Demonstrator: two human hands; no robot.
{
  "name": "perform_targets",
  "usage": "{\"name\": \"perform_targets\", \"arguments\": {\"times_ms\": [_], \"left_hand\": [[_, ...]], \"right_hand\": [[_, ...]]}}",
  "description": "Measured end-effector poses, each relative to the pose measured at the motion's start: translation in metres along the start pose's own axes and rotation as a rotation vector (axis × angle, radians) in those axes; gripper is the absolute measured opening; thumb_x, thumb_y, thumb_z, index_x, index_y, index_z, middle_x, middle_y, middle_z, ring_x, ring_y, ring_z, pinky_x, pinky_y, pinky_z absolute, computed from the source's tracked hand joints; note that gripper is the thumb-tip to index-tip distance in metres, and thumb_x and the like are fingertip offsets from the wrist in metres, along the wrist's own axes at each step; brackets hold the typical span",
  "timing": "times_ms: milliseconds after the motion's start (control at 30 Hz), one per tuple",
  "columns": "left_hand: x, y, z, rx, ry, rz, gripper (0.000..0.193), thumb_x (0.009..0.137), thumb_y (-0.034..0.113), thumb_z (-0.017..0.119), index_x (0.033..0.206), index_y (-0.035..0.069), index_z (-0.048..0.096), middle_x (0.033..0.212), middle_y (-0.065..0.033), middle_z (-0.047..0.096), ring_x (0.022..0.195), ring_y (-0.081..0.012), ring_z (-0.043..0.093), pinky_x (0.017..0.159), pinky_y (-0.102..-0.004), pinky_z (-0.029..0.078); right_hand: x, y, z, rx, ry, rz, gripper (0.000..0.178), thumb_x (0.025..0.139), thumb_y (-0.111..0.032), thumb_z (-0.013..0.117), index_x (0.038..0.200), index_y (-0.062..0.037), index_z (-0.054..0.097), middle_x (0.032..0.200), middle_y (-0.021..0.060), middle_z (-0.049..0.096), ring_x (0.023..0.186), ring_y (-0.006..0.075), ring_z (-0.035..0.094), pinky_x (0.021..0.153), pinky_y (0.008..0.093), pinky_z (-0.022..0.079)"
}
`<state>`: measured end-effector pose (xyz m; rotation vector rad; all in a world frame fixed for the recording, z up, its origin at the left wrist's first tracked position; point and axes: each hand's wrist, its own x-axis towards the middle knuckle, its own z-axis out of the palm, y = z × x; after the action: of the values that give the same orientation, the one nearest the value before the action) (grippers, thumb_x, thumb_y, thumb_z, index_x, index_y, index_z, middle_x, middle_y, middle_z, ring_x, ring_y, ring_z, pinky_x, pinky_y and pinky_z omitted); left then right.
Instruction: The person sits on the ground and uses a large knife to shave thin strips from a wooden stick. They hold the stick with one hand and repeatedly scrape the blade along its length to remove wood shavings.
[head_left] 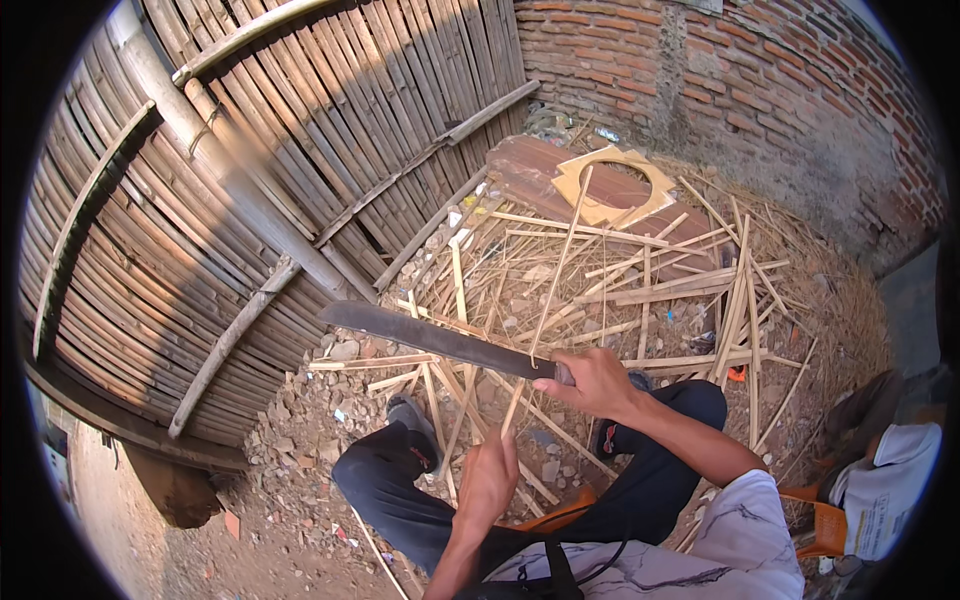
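A machete [430, 337] with a long dark blade points left across the middle, and my right hand [600, 385] is closed round its handle. Below the blade, my left hand [487, 478] grips the near end of a thin bamboo strip [513, 405]. That strip runs up and away from me, crossing the blade close to the handle. The blade's edge seems to touch the strip there, where a small curl shows. My bent knees in dark trousers [420, 505] flank both hands.
Many split bamboo strips [650, 293] lie scattered over stony ground ahead. Beyond them a yellowish board with a round hole [600, 212] rests on a brown plank [520, 165]. A bamboo wall [330, 110] rises at left, a brick wall [770, 100] behind. A white bag [890, 485] stands right.
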<state>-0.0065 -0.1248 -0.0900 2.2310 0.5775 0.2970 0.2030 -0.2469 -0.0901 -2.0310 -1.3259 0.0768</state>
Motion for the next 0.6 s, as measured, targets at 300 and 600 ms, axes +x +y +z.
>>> {"name": "perform_targets", "arguments": {"times_ms": [300,600], "left_hand": [[0.005,-0.001,0.002,0.063,0.01,0.007,0.022,0.106,0.016,0.05,0.105,-0.004,0.057,0.072,-0.0344,0.062,0.074,-0.0552,0.062,0.064,-0.0621,0.046],[-0.003,-0.015,-0.003,0.007,-0.026,-0.002,0.023,0.105,0.017,0.052,0.111,-0.004,0.059,0.073,-0.0331,0.063,0.074,-0.0536,0.064,0.065,-0.0603,0.047]], "right_hand": [[-0.005,-0.004,0.001,-0.386,0.095,-0.041,0.064,0.089,-0.071,0.065,0.083,-0.0064,0.067,0.049,0.0085,0.058,0.042,0.028,0.062,0.04,0.043,0.047],[0.002,-0.001,-0.002,-0.143,-0.024,0.035,0.062,0.093,-0.064,0.064,0.08,-0.0038,0.067,0.048,0.0107,0.054,0.045,0.0319,0.062,0.047,0.0441,0.048]]}}
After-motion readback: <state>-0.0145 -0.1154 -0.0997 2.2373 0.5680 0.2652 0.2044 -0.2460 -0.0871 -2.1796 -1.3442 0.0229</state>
